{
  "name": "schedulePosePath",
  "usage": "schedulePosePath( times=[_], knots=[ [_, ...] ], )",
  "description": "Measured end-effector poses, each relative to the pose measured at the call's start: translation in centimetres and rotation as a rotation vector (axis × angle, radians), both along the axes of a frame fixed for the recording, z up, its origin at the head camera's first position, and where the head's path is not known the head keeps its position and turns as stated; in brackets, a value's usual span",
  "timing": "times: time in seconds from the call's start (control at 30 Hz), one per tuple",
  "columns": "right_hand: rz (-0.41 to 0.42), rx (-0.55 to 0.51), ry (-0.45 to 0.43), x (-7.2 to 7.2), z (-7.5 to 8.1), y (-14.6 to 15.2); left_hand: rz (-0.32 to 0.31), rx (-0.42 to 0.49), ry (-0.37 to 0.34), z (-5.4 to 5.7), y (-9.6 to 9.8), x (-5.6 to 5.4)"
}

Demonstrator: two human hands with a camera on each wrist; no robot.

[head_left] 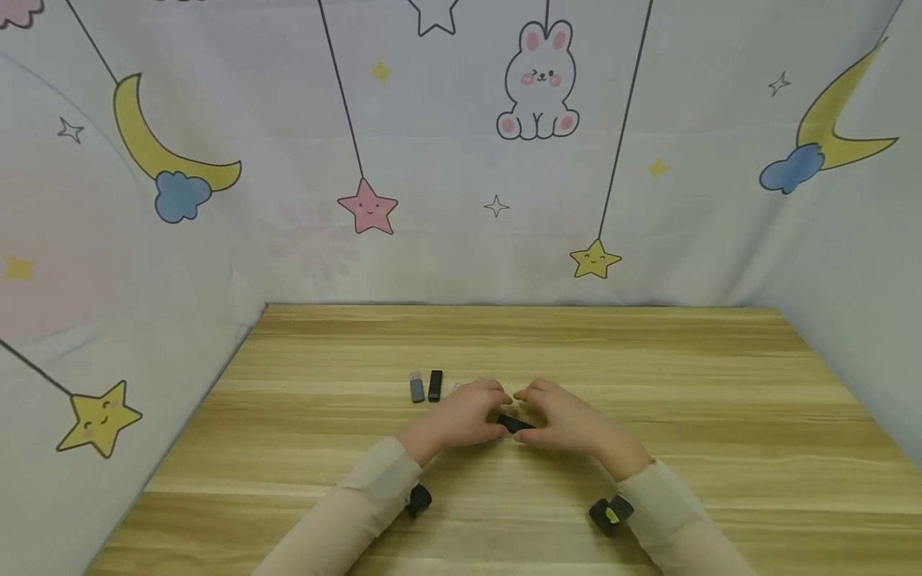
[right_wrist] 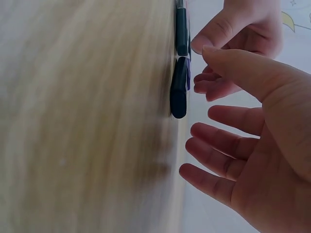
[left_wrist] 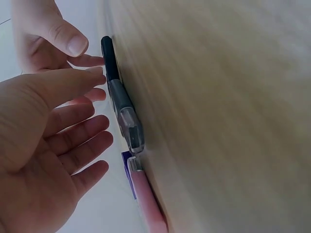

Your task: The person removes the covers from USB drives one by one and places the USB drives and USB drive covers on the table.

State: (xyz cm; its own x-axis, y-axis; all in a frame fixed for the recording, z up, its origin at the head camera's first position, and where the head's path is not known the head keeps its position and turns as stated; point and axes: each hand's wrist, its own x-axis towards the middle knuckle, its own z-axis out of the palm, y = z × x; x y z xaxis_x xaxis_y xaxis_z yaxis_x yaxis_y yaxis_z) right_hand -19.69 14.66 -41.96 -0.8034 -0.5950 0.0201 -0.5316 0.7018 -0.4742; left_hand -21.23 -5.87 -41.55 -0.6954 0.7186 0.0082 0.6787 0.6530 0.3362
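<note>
On the wooden table [head_left: 648,352] — left hand [head_left: 467,414] and right hand [head_left: 569,418], fingers spread, flank a black stick [head_left: 515,423] — grey stick [head_left: 418,390] lies left!

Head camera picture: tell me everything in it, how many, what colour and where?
Table: one, brown, lower half
Grey stick: one, grey, on the table
Black sticks: two, black, one beside the grey stick, one near the middle
Clear bit: one, whitish, mostly hidden, between black sticks
Backdrop: count unclear, mostly white, around the table
Moons: two, yellow, backdrop's left and right
Clouds: two, blue, on the moons
Bunny: one, white and pink, upper middle
Smiling stars: three, two yellow, one pink, on backdrop
Outlined star: one, white, top
Pink shape: one, pink, top left
Sparkles: at least six, yellow or outlined, scattered
Strings: several, dark, backdrop
Wrist gadgets: two, mostly black, lower middle
Sleeves: two, cream, bottom
Hands: two, bare, beside the middle black stick
</note>
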Motion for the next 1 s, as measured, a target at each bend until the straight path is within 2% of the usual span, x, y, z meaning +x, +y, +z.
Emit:
schedulePosePath(
  times=[1.0],
  knots=[
    [0.017,-0.026,-0.102,-0.74,-0.34,-0.73,-0.024,-0.009,-0.048,-0.31,0.87,-0.82]
  ],
)
